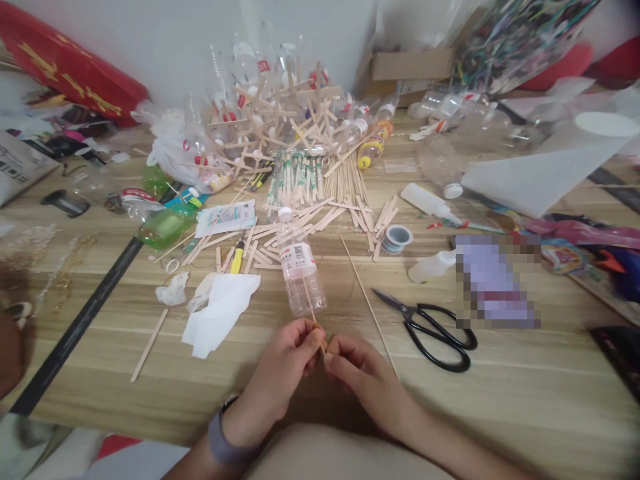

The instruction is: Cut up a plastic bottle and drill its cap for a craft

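Observation:
My left hand [295, 357] pinches a thin wooden stick [309, 303] near its lower end, at the table's front edge. Close beside it on the right, my right hand [363, 373] is closed with its fingertips at the same stick's end. The stick reaches up over a clear plastic bottle [300, 267] with a white cap and a label, which lies on the table just beyond my hands. Whether the stick is in or over the bottle, I cannot tell. Another thin stick [367, 300] lies to the right, beside black-handled scissors [430, 330].
White tissue [223, 310], a yellow cutter [237, 258] and a flat stick [149, 345] lie left. Several wooden sticks and bottles are piled behind. At right are a glue bottle [431, 267], a tape roll [397, 238] and a white cone [545, 167].

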{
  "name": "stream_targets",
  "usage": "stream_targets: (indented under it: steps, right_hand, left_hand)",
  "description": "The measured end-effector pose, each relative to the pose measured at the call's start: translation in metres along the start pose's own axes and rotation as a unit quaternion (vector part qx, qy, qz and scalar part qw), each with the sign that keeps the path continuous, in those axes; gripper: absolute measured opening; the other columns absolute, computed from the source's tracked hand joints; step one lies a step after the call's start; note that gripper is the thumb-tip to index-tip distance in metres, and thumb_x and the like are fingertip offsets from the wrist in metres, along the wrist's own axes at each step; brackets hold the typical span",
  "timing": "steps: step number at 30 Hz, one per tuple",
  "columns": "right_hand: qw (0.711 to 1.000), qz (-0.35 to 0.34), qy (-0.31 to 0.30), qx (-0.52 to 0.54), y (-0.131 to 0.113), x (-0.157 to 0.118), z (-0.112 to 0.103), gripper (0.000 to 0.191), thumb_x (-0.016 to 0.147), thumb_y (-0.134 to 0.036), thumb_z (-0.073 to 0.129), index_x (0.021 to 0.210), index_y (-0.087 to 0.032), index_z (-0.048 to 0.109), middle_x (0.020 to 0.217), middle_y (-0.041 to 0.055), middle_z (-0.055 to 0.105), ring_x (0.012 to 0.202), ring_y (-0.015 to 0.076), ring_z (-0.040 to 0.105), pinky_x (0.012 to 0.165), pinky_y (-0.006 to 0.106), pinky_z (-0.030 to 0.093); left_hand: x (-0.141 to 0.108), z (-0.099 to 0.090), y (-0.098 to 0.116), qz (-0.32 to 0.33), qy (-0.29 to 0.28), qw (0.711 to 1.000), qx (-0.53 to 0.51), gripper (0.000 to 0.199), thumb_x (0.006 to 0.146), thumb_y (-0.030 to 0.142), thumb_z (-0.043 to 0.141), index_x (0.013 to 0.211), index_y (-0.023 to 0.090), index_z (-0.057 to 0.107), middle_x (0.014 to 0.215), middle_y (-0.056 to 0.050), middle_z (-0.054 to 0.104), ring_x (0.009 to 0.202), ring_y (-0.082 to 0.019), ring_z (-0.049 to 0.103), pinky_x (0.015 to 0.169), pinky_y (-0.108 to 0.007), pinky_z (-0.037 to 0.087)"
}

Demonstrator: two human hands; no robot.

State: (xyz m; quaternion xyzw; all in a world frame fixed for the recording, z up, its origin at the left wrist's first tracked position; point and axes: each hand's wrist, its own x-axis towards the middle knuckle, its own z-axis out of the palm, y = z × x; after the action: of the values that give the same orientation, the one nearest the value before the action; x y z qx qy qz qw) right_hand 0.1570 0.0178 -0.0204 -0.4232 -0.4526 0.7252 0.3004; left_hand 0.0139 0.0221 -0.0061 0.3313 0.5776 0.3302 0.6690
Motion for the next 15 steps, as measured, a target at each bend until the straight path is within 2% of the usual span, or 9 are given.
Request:
stream_targets:
  steps: [3,8,11,15]
  right_hand:
    - [0.998,0.046,-0.002,0.044,0.0001,0.0012,0.0004,0.025,0.075,-0.038,0.060,0.061,-0.020,0.050,0.058,-0.0046,0.047,0.051,0.0086,0.036,0.050,0.024,0.025]
    - [0.984,0.103,0.068,0.130,-0.0078,0.0051,-0.0003,0.025,0.067,-0.040,0.064,0.061,-0.019,0.053,0.053,-0.0056,0.048,0.046,0.0064,0.032,0.045,0.023,0.019]
    - [0.983,0.103,0.083,0.129,-0.0094,0.0072,-0.0004,0.027,0.066,-0.041,0.065,0.060,-0.019,0.051,0.051,-0.0068,0.045,0.045,0.0058,0.031,0.045,0.023,0.019]
    - [0.984,0.094,0.098,0.120,-0.0053,0.0083,-0.0009,0.032,0.067,-0.044,0.066,0.058,-0.019,0.049,0.050,-0.0074,0.044,0.045,0.0055,0.031,0.045,0.022,0.021]
  left_hand:
    - [0.0017,-0.0023,-0.0031,0.005,0.001,1.000,0.013,0.032,0.078,0.049,0.061,0.075,0.018,0.052,0.056,0.007,0.043,0.052,-0.009,0.036,0.050,-0.024,0.026]
    - [0.0002,-0.0035,-0.0063,0.010,-0.023,0.999,0.039,0.032,0.080,0.049,0.059,0.076,0.018,0.051,0.056,0.007,0.046,0.049,-0.008,0.036,0.049,-0.024,0.026]
    - [-0.0015,-0.0031,-0.0070,0.006,-0.044,0.999,0.012,0.035,0.078,0.052,0.061,0.075,0.018,0.052,0.057,0.007,0.048,0.047,-0.007,0.037,0.047,-0.023,0.027]
    - [-0.0023,-0.0030,-0.0092,0.000,-0.031,0.999,-0.036,0.037,0.075,0.051,0.067,0.073,0.017,0.054,0.057,0.006,0.051,0.046,-0.006,0.038,0.046,-0.022,0.028]
